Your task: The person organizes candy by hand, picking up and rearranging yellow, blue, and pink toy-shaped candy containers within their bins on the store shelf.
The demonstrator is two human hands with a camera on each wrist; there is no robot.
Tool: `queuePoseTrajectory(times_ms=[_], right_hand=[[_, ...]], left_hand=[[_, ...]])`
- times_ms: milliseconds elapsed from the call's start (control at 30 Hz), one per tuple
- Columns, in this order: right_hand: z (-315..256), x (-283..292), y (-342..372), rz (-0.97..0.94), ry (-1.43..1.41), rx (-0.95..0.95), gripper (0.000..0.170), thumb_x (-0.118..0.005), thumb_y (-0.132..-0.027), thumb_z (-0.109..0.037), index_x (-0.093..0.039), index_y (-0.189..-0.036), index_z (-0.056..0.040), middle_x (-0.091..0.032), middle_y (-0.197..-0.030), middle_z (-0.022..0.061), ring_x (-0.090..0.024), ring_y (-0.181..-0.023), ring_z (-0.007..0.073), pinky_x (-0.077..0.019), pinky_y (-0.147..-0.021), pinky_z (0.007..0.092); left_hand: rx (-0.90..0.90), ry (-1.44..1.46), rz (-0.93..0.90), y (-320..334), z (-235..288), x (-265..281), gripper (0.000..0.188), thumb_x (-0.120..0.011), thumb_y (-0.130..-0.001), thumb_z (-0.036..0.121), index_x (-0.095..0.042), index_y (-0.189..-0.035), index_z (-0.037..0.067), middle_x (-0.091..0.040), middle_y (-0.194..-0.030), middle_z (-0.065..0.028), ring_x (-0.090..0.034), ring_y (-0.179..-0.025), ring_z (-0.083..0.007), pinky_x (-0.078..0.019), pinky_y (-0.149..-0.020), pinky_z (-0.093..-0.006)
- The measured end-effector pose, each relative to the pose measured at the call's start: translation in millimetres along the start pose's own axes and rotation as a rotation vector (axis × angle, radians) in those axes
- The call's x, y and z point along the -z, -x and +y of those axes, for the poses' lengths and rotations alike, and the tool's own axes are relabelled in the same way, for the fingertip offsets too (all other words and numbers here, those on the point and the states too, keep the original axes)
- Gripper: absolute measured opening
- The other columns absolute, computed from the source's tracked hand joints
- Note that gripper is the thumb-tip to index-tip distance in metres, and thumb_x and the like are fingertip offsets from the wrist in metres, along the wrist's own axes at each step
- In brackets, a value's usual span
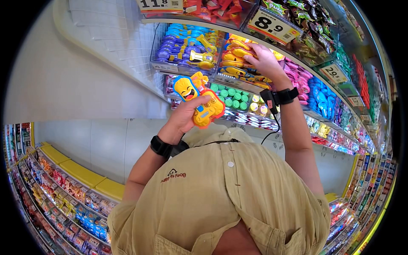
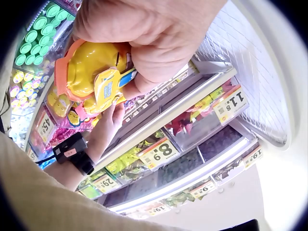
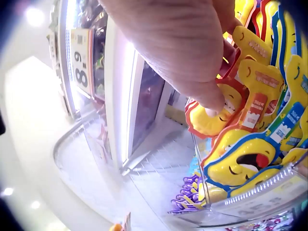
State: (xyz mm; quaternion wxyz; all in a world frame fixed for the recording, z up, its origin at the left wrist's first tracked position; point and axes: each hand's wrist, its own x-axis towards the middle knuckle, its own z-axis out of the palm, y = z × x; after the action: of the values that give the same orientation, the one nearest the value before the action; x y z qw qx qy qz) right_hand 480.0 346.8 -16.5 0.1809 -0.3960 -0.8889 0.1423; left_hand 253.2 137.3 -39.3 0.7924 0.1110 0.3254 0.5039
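My left hand (image 1: 185, 114) grips yellow smiley-face packs (image 1: 209, 111), their edges blue and orange-red, thumb across the front. In the left wrist view, these packs (image 2: 91, 67) stick out beyond the fingers. My right hand (image 1: 270, 63) reaches into a clear bin of similar packs (image 1: 235, 57). Seen from the right wrist, the thumb lies on a red-edged smiley-face pack (image 3: 211, 118), with fingers behind its upper part. Blue-edged packs with laughing faces (image 3: 240, 163) lie beside it in the bin, with the clear front wall below them.
Left of that bin, another holds purple and blue packs (image 1: 180, 46). Green-lidded tubs (image 1: 231, 95) sit on the shelf below; pink packs (image 1: 293, 78) and blue packs (image 1: 321, 97) continue rightward. A shelf with an 8.9 price sign (image 1: 274, 26) overhangs the right hand. A white mesh panel (image 1: 106, 34) borders the left.
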Motion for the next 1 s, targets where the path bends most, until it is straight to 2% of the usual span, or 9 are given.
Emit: queuePoseTrajectory(times_ms=[67, 267, 500, 600, 667, 767, 867, 900, 1000], right_hand=[[-2, -12, 2, 0.072, 0.176, 0.048, 0.043, -0.060, -0.077, -0.017, -0.052, -0.117, -0.0005, -0.058, -0.107, 0.0208, -0.054, -0.102, 0.0380, -0.0442, -0.089, 0.0433], [-7, -13, 1, 0.047, 0.221, 0.070, 0.048, -0.063, -0.073, -0.012, -0.049, -0.117, -0.0024, -0.056, -0.107, 0.0190, -0.052, -0.104, 0.0364, -0.0428, -0.090, 0.0426], [-25, 8, 15, 0.202, 0.364, 0.116, 0.056, -0.073, -0.070, -0.023, -0.049, -0.118, -0.0087, -0.060, -0.103, 0.0099, -0.058, -0.096, 0.0310, -0.0455, -0.080, 0.0418], [-37, 19, 23, 0.192, 0.302, 0.123, 0.053, -0.069, -0.073, -0.016, -0.047, -0.121, -0.0085, -0.058, -0.107, 0.0133, -0.055, -0.099, 0.0339, -0.0441, -0.085, 0.0417], [-36, 20, 26, 0.203, 0.320, 0.115, 0.052, -0.068, -0.074, -0.016, -0.046, -0.120, -0.0059, -0.058, -0.106, 0.0165, -0.057, -0.094, 0.0354, -0.0468, -0.080, 0.0430], [-30, 21, 30, 0.175, 0.289, 0.058, 0.052, -0.068, -0.073, -0.015, -0.046, -0.119, -0.0022, -0.057, -0.105, 0.0212, -0.058, -0.091, 0.0369, -0.0499, -0.075, 0.0422], [-34, 26, 36, 0.271, 0.135, 0.095, 0.051, -0.069, -0.072, -0.016, -0.047, -0.117, -0.0044, -0.057, -0.100, 0.0202, -0.059, -0.089, 0.0377, -0.0503, -0.073, 0.0438], [-37, 27, 40, 0.300, 0.091, 0.126, 0.050, -0.068, -0.075, -0.015, -0.047, -0.117, -0.0017, -0.059, -0.101, 0.0172, -0.061, -0.087, 0.0306, -0.0512, -0.075, 0.0388], [-68, 29, 60, 0.168, -0.750, -0.092, 0.049, -0.068, -0.077, -0.016, -0.046, -0.118, 0.0008, -0.059, -0.102, 0.0100, -0.060, -0.087, 0.0175, -0.0499, -0.076, 0.0325]], left_hand=[[0.010, -0.006, -0.009, 1, 4, 0, 0.034, -0.065, -0.086, 0.019, -0.053, -0.113, 0.005, -0.064, -0.098, -0.0111, -0.066, -0.081, -0.0239, -0.0559, -0.062, -0.0381], [0.028, -0.040, -0.018, -1, 12, 6, 0.033, -0.065, -0.086, 0.020, -0.052, -0.113, 0.005, -0.064, -0.097, -0.0113, -0.066, -0.079, -0.0238, -0.0555, -0.061, -0.0371], [0.041, -0.067, -0.028, -2, 21, 9, 0.033, -0.064, -0.086, 0.019, -0.050, -0.112, 0.006, -0.064, -0.096, -0.0120, -0.066, -0.078, -0.0248, -0.0552, -0.059, -0.0363], [0.011, -0.051, -0.034, -3, 19, 2, 0.031, -0.063, -0.086, 0.019, -0.050, -0.111, 0.006, -0.064, -0.095, -0.0123, -0.066, -0.076, -0.0247, -0.0552, -0.058, -0.0362], [-0.032, -0.028, -0.001, -4, 16, -4, 0.030, -0.063, -0.086, 0.019, -0.050, -0.110, 0.006, -0.064, -0.095, -0.0124, -0.066, -0.075, -0.0242, -0.0551, -0.057, -0.0356], [0.042, -0.036, -0.100, -9, 13, -3, 0.030, -0.063, -0.087, 0.019, -0.050, -0.110, 0.005, -0.064, -0.094, -0.0124, -0.066, -0.073, -0.0234, -0.0547, -0.054, -0.0341], [0.009, -0.034, -0.103, -17, 4, -10, 0.029, -0.063, -0.087, 0.020, -0.051, -0.109, 0.005, -0.065, -0.092, -0.0124, -0.066, -0.071, -0.0225, -0.0541, -0.051, -0.0325], [-0.011, -0.042, -0.072, -18, 2, -15, 0.029, -0.063, -0.087, 0.020, -0.051, -0.109, 0.005, -0.065, -0.092, -0.0123, -0.066, -0.071, -0.0223, -0.0540, -0.051, -0.0323], [-0.068, -0.064, -0.018, -24, -7, -31, 0.029, -0.063, -0.087, 0.020, -0.052, -0.108, 0.004, -0.065, -0.092, -0.0122, -0.066, -0.071, -0.0214, -0.0537, -0.050, -0.0320]])
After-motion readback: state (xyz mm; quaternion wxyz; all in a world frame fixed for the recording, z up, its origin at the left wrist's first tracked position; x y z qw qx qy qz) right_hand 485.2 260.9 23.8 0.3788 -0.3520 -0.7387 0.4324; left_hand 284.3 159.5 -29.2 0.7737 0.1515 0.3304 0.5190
